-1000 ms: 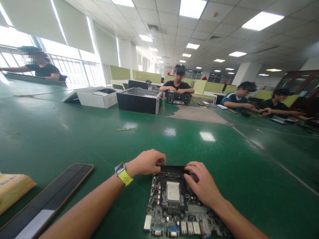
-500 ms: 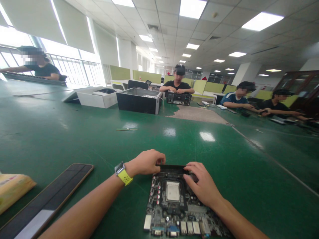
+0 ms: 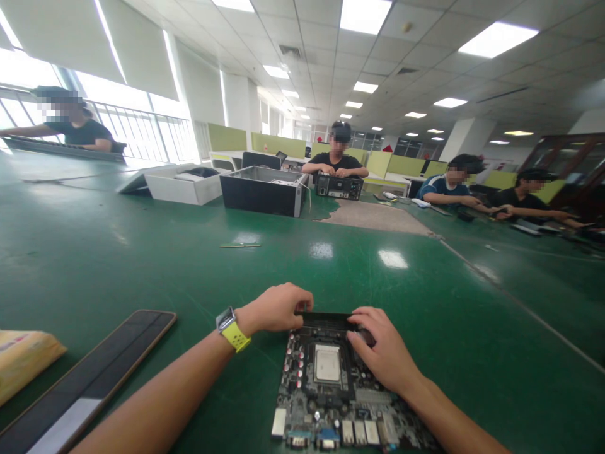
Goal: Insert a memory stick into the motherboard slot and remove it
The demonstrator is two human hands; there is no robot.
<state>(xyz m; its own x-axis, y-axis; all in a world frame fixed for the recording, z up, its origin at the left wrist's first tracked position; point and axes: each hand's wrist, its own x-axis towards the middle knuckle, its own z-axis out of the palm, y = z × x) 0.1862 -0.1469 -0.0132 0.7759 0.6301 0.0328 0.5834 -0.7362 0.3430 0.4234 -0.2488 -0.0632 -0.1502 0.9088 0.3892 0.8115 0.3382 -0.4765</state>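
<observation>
A dark motherboard [image 3: 331, 394] lies flat on the green table, its ports toward me and a silver processor [image 3: 327, 364] showing near its middle. Along its far edge stands a long black strip [image 3: 326, 320], perhaps a memory module. My left hand [image 3: 283, 307], with a yellow-strapped watch [image 3: 232, 328] on the wrist, pinches the strip's left end. At the other end, my right hand [image 3: 385, 347] has its fingers and thumb closed on the strip. Some fingertips are hidden behind it.
At the left lie a long dark flat panel [image 3: 94, 372] and a yellow packet [image 3: 28, 360]. A thin strip [image 3: 240, 245] is further out. Beyond stand a black computer case [image 3: 262, 194] and a white box [image 3: 182, 186]. Several people sit around the table, one behind another case [image 3: 339, 187].
</observation>
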